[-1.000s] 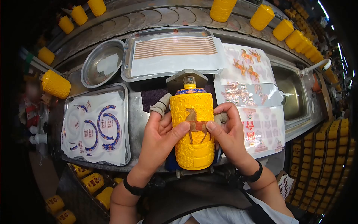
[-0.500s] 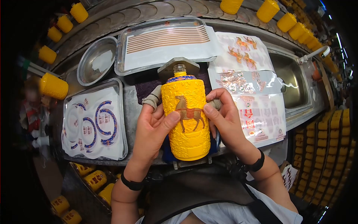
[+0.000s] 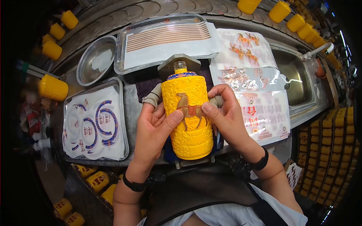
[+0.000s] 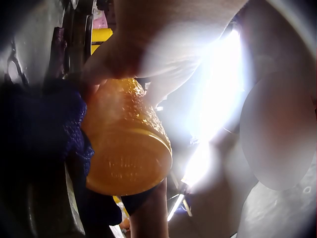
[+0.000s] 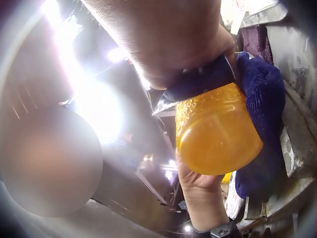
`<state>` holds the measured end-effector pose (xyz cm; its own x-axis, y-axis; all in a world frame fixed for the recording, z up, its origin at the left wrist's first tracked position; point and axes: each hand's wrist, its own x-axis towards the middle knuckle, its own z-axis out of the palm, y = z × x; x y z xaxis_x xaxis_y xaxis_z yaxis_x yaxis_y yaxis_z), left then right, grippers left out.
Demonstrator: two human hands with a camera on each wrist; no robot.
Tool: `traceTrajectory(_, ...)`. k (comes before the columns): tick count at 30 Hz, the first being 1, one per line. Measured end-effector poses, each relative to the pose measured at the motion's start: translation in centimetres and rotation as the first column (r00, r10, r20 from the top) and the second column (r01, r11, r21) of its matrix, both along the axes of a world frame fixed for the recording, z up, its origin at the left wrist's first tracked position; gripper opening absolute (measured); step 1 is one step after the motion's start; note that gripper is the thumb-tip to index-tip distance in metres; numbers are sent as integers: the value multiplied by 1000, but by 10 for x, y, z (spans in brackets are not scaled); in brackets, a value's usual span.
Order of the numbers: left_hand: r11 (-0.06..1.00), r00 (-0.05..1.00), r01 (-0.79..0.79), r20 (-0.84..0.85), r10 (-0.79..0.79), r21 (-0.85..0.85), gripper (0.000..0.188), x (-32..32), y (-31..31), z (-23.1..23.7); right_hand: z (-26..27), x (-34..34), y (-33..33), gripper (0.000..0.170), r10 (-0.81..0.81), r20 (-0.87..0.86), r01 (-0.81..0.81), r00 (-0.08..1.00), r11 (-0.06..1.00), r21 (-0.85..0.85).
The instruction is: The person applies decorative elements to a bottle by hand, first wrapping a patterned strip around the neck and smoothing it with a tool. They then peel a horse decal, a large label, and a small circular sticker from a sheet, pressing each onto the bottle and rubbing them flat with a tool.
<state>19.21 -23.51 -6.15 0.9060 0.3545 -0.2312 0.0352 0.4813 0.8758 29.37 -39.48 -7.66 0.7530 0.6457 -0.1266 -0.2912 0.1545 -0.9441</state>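
Observation:
A yellow embossed bottle (image 3: 190, 145) with a clear glass neck and a blue patterned shoulder band lies between both hands, its neck pointing away. On its front is a brown horse decal (image 3: 191, 111) with a red saddle. The left hand (image 3: 152, 122) holds the bottle's left side, thumb at the horse's front edge. At the opposite side the right hand (image 3: 230, 118) grips, its thumb on the horse's rump. Both index fingers wear grey cloth covers. Blue cloth (image 5: 262, 94) lies under the bottle, whose smooth base (image 4: 129, 161) shows in the left wrist view.
A metal holder (image 3: 167, 67) stands behind the bottle's neck. Around it are a tray of ring-shaped decals (image 3: 125, 147), a round basin (image 3: 81, 71), a tray with a striped sheet (image 3: 121, 67), horse decal sheets (image 3: 226, 37) and a sink (image 3: 301, 79). Yellow bottles (image 3: 279, 11) line the back conveyor.
The head view has shifted, so the bottle, hands and trays appear a little higher and further left. Both hands keep their hold, thumbs still beside the horse. Bottles on the conveyor have shifted.

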Motion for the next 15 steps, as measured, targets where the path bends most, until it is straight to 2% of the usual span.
traceTrajectory(3,1000,1000,-1,0,1,-1,71,0,0,0,-7,-2,3,34,-37,37,35,999,998,44)
traceTrajectory(6,1000,1000,2,0,-2,0,72,0,1,0,-3,-1,1,34,-23,-2,23,1000,1000,7)
traceTrajectory(9,1000,1000,6,-1,-6,-1,72,0,1,0,-5,-1,2,33,-32,50,31,998,999,19)
traceTrajectory(12,1000,1000,10,-4,-10,-7,72,-1,3,-1,-2,-2,2,31,-27,30,26,999,999,20)
traceTrajectory(15,1000,1000,13,3,-13,-25,70,-1,4,-3,1,1,-3,31,2,-69,-4,998,999,-35)
